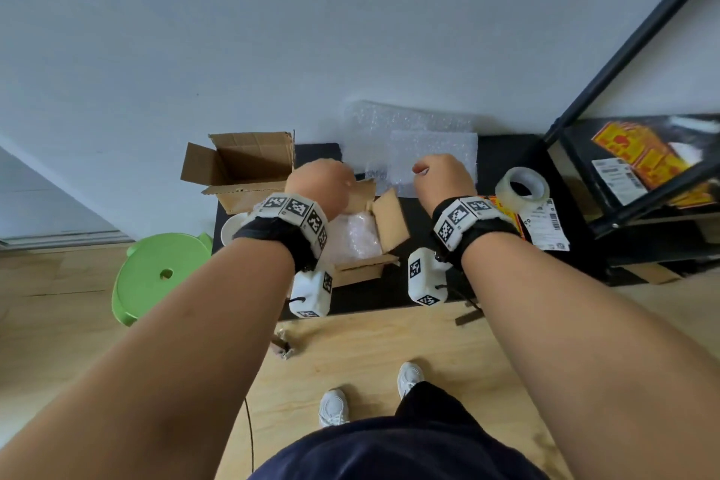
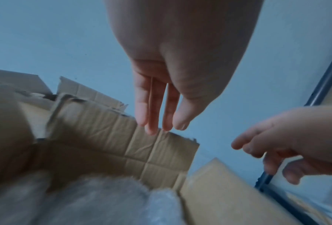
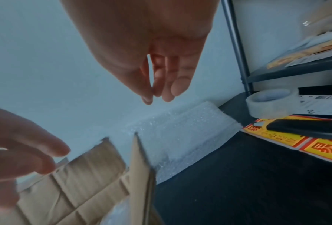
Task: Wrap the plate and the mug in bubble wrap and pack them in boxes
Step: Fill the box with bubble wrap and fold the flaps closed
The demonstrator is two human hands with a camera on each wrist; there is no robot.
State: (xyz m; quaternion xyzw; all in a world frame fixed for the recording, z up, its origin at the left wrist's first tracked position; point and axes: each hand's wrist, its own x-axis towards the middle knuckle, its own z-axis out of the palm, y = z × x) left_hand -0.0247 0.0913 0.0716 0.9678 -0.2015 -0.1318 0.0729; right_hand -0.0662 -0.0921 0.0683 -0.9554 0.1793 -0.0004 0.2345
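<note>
Both hands hover above the nearer cardboard box (image 1: 383,224) on the black worktop (image 1: 424,281), and neither grasps anything. The left hand (image 1: 317,183) hangs with straight, relaxed fingers (image 2: 151,109) whose tips reach the top edge of the box's creased far flap (image 2: 141,144); whether they touch it is not clear. The right hand (image 1: 442,177) is released too, its fingers (image 3: 168,85) pointing down, loosely gathered, over the sheets of bubble wrap (image 1: 428,146).

Inside the nearer box lies a bundle of bubble wrap (image 1: 356,236), pale, crinkled and shiny; what it encloses cannot be made out. The box flaps stand open, their edges torn and rough. A second cardboard box (image 1: 245,168) stands open at the back left of the worktop, against the wall. Just in front of it, partly hidden by the left wrist, shows the white rim of the plate (image 1: 230,228), unwrapped. The loose bubble wrap sheets lie flat at the back of the worktop, one leaning against the wall.

A roll of clear tape (image 1: 522,185) sits right of the right hand, beside yellow-and-red printed packets (image 3: 288,140).
</note>
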